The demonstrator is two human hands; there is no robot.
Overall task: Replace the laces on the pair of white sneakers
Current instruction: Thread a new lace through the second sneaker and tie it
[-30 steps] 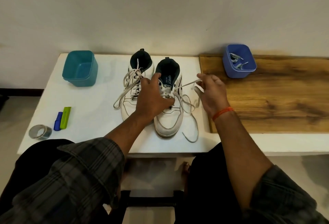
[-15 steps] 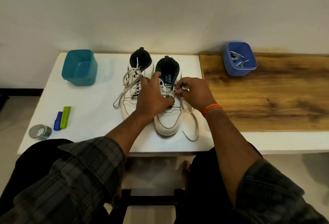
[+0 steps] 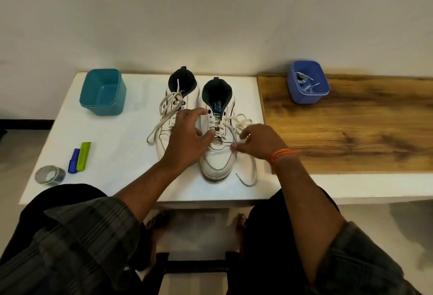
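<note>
Two white sneakers stand side by side on the white table [image 3: 112, 144], toes toward me. The left sneaker [image 3: 174, 105] is laced, with its lace ends hanging loose. My left hand [image 3: 187, 140] rests on the left side of the right sneaker [image 3: 218, 163], fingers spread and thumb beside the eyelets. My right hand [image 3: 260, 142] pinches the right sneaker's white lace [image 3: 244, 122] low at the right-hand eyelets. That lace is partly pulled out, and one loose end trails on the table by the toe. A blue tub [image 3: 307, 97] at the back right holds pale laces [image 3: 304, 83].
A teal tub [image 3: 103, 105] stands at the back left. Near the front left lie a blue tool [image 3: 73, 161], a green one [image 3: 83, 156] and a tape roll [image 3: 49, 174]. A wooden board [image 3: 351, 130] covers the table's right side. The wall is close behind.
My right hand pulled the lace out to the right, came back to the shoe, and now pinches lower down near the toe-side eyelets. My left hand's fingers have spread.
</note>
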